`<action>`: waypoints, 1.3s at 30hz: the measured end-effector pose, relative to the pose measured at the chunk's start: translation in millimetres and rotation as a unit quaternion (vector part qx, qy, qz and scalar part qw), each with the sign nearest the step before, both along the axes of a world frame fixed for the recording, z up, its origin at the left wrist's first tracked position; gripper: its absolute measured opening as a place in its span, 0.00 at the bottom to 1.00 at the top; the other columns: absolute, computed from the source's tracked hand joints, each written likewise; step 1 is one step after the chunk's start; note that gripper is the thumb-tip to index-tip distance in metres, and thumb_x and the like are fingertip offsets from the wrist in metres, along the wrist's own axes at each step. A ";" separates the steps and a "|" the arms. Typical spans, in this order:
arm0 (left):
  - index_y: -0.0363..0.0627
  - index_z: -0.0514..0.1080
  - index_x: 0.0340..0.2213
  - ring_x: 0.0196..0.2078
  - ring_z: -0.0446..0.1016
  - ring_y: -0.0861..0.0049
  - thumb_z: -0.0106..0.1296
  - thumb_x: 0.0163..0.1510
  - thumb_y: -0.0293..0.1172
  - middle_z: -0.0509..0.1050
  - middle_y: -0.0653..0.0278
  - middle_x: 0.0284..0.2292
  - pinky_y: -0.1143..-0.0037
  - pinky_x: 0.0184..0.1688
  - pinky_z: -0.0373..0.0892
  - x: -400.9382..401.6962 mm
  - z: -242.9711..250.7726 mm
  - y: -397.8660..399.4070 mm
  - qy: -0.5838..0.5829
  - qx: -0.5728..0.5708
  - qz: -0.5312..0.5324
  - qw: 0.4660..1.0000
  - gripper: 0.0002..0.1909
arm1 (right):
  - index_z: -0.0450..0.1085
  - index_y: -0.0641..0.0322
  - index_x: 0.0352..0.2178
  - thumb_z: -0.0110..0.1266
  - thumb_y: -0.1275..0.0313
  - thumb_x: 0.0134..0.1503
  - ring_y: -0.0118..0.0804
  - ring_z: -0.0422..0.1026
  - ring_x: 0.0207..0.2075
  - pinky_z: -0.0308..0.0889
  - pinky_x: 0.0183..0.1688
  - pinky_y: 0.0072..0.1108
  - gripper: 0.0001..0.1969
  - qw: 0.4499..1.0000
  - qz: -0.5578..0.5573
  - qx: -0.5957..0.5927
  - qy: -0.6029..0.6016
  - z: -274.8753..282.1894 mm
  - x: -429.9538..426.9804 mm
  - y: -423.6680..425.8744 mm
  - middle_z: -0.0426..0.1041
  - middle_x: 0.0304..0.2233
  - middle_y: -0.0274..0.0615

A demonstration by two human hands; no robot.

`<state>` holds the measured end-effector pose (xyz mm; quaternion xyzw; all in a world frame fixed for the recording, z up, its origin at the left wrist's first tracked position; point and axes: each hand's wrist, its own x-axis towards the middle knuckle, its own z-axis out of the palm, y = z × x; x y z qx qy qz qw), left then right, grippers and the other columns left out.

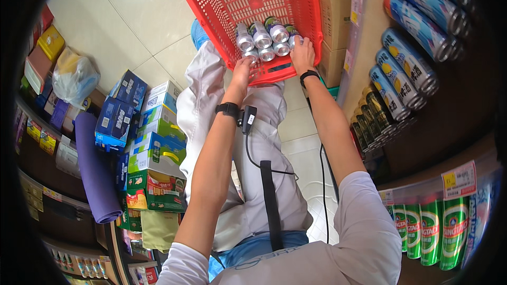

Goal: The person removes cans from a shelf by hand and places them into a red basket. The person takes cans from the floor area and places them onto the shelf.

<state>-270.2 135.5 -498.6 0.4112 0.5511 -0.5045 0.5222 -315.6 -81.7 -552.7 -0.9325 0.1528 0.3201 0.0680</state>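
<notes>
Several silver-bottomed drink cans point(262, 40) with dark green and pale lilac sides lie in two stacked rows inside a red plastic shopping basket point(253, 77). Their round bases face me. My left hand point(242, 72) is at the near left of the basket, its fingertips against the lower left can point(250, 56); whether it grips the can or the basket's edge is hidden. At the right end of the rows, my right hand point(303, 53) has its fingers around a can point(293, 38). The basket is tilted with its open side towards me, above my legs.
Shelves on the right hold blue-white beer cans point(400, 63), dark gold cans point(372, 118) and green Tsingtao cans point(429, 231). Cardboard boxes point(332, 19) stand beside the basket. Stacked drink cartons point(158, 154) and a rolled purple mat point(95, 166) are on the left. A black cable point(325, 198) hangs near my right arm.
</notes>
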 end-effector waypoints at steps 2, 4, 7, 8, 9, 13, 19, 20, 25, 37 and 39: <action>0.46 0.62 0.50 0.42 0.70 0.72 0.44 0.58 0.41 0.70 0.60 0.45 0.74 0.43 0.67 7.1 14.0 0.1 -0.008 -0.003 0.034 0.999 0.21 | 0.62 0.57 0.52 0.55 0.77 0.46 0.57 0.65 0.48 0.65 0.46 0.40 0.28 0.999 -0.017 -0.012 -0.035 20.0 3.0 2.1 0.60 0.49 0.57; 0.45 0.63 0.49 0.41 0.70 0.73 0.43 0.58 0.42 0.70 0.60 0.45 0.74 0.43 0.67 6.5 39.5 5.8 -0.010 -0.001 0.068 0.998 0.21 | 0.61 0.58 0.52 0.54 0.77 0.47 0.58 0.64 0.48 0.65 0.47 0.40 0.28 0.998 -0.051 0.018 -0.035 53.7 6.0 10.0 0.60 0.49 0.57; 0.46 0.64 0.46 0.36 0.72 0.77 0.44 0.58 0.42 0.72 0.63 0.39 0.75 0.37 0.69 6.5 84.8 5.2 -0.035 -0.013 0.091 0.995 0.18 | 0.66 0.63 0.47 0.51 0.78 0.49 0.56 0.67 0.47 0.65 0.49 0.36 0.21 0.979 -0.146 0.144 -0.022 123.0 14.6 9.1 0.66 0.46 0.61; 0.47 0.64 0.46 0.36 0.72 0.77 0.44 0.58 0.42 0.72 0.63 0.39 0.74 0.38 0.69 3.0 99.1 1.7 -0.035 -0.035 0.085 0.995 0.18 | 0.68 0.64 0.45 0.51 0.79 0.49 0.55 0.69 0.44 0.66 0.47 0.35 0.18 0.971 -0.159 0.171 -0.050 149.0 14.4 7.6 0.69 0.42 0.59; 0.47 0.64 0.46 0.37 0.72 0.77 0.45 0.58 0.43 0.73 0.62 0.40 0.74 0.39 0.69 3.2 120.1 -9.1 -0.032 -0.064 0.076 0.995 0.18 | 0.70 0.65 0.42 0.50 0.80 0.50 0.54 0.71 0.42 0.67 0.45 0.35 0.15 0.964 -0.172 0.189 -0.077 179.0 11.3 -0.3 0.72 0.39 0.57; 0.47 0.70 0.44 0.46 0.70 0.77 0.42 0.59 0.48 0.74 0.64 0.43 0.74 0.47 0.65 16.2 199.5 -9.7 -0.155 -0.221 -0.040 0.962 0.20 | 0.73 0.66 0.33 0.52 0.78 0.51 0.49 0.76 0.32 0.69 0.35 0.30 0.07 0.922 -0.241 0.252 -0.170 344.8 27.6 37.7 0.76 0.30 0.48; 0.42 0.71 0.39 0.45 0.69 0.78 0.38 0.59 0.36 0.73 0.65 0.39 0.76 0.48 0.63 89.2 372.1 -79.7 -0.377 -0.374 -0.218 0.819 0.15 | 0.73 0.66 0.31 0.53 0.76 0.55 0.34 0.76 0.25 0.69 0.28 0.22 0.05 0.880 -0.389 0.102 -0.253 564.0 4.1 38.5 0.76 0.24 0.44; 0.42 0.71 0.39 0.45 0.69 0.78 0.38 0.59 0.36 0.73 0.65 0.39 0.76 0.48 0.63 87.8 387.0 -87.1 -0.380 -0.374 -0.218 0.817 0.15 | 0.74 0.66 0.31 0.52 0.76 0.56 0.31 0.75 0.23 0.68 0.27 0.21 0.05 0.884 -0.379 0.044 -0.270 585.2 -8.3 31.9 0.76 0.23 0.42; 0.36 0.70 0.38 0.39 0.72 0.73 0.42 0.57 0.36 0.74 0.59 0.33 0.74 0.44 0.66 40.2 435.2 -126.2 -0.373 -0.449 -0.335 0.740 0.15 | 0.70 0.67 0.38 0.45 0.76 0.60 0.25 0.72 0.25 0.66 0.28 0.16 0.09 0.843 -0.404 -0.082 -0.345 626.2 -56.6 -14.9 0.76 0.29 0.40; 0.31 0.65 0.36 0.40 0.71 0.50 0.45 0.52 0.40 0.71 0.44 0.35 0.62 0.43 0.66 -35.5 458.6 -156.3 -0.533 -0.305 -0.365 0.700 0.20 | 0.54 0.74 0.55 0.54 0.70 0.52 0.53 0.60 0.57 0.56 0.59 0.31 0.31 0.840 -0.328 -0.207 -0.379 590.7 -102.0 -239.3 0.59 0.56 0.61; 0.30 0.65 0.37 0.40 0.71 0.50 0.45 0.52 0.40 0.71 0.44 0.35 0.62 0.44 0.66 -39.3 462.5 -159.7 -0.538 -0.293 -0.364 0.701 0.20 | 0.55 0.74 0.54 0.54 0.70 0.52 0.52 0.61 0.56 0.56 0.57 0.31 0.31 0.842 -0.332 -0.173 -0.388 587.1 -94.5 -249.3 0.60 0.55 0.60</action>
